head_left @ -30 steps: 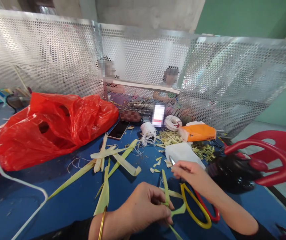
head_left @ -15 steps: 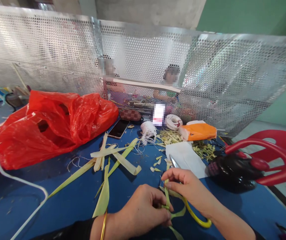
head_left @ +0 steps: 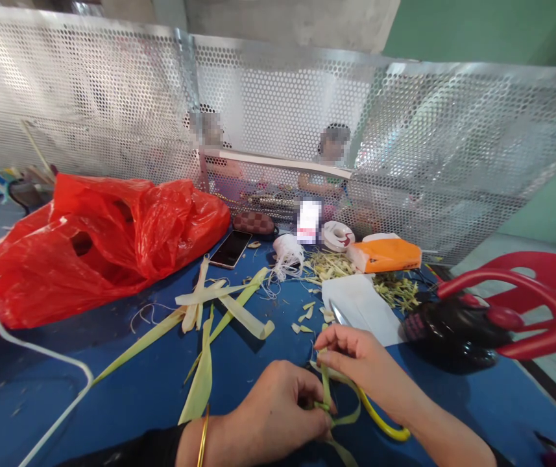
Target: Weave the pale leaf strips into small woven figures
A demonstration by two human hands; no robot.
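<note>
A narrow green leaf strip runs upright between my two hands near the front of the blue table. My left hand pinches its lower part, where strips cross in a small knot or fold; loose ends curl out to the right and below. The fingers of my right hand are closed on the strip's upper end. Partly under my right hand lies a pair of scissors with yellow handles, its blade tip resting by a white paper sheet. More pale leaf strips lie left of my hands.
A red plastic bag fills the left, with a white cable before it. Behind are a dark phone, white thread, a ribbon roll, an orange packet and a perforated metal screen. A black pot stands right.
Hardly anything differs. Both hands keep their grip on the leaf strip, and the view has shifted very slightly.
</note>
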